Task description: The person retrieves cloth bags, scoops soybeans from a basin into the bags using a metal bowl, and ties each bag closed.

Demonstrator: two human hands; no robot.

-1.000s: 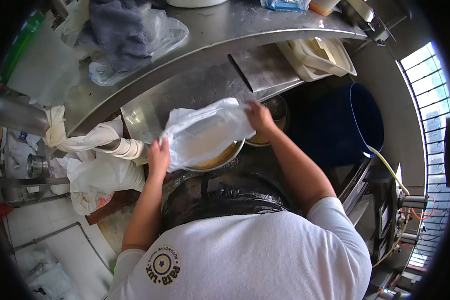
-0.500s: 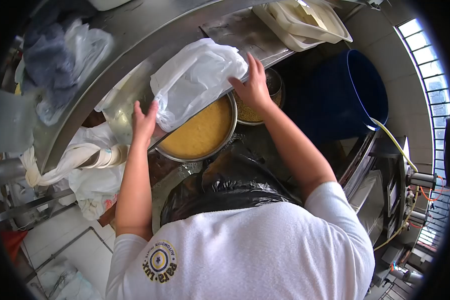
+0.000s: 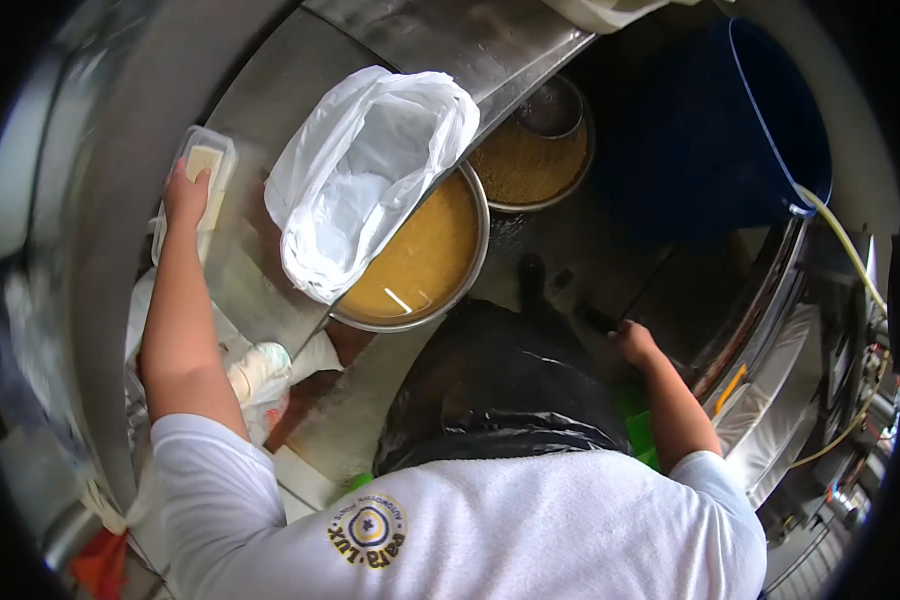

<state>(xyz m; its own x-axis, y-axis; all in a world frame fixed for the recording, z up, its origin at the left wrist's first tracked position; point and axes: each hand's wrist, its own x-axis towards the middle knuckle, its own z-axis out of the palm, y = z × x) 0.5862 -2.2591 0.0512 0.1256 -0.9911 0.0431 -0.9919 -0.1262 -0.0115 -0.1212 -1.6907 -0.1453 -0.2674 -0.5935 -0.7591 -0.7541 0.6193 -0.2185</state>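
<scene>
My left hand (image 3: 187, 192) is at a clear plastic container (image 3: 216, 165) on the steel shelf, its fingers over a pale block (image 3: 203, 160) inside. An open white plastic bag (image 3: 370, 170) stands on the shelf's edge, touched by neither hand. Below it a large metal bowl (image 3: 483, 235) holds yellow-brown liquid (image 3: 425, 255). My right hand (image 3: 634, 342) is low at the right, beside the black plastic apron (image 3: 500, 385). Its fingers look curled, and whether they hold anything is hard to make out.
A second bowl (image 3: 591, 165) holds yellowish grains with a round metal vessel (image 3: 550, 107) in it. A big blue barrel (image 3: 730, 140) with a hose (image 3: 843, 235) stands at the right. White cloth (image 3: 260, 375) hangs at the lower left.
Both hands have left the white bag, which now sits with its mouth open. My left hand has moved left to the container, my right hand down beside the apron. The view has shifted.
</scene>
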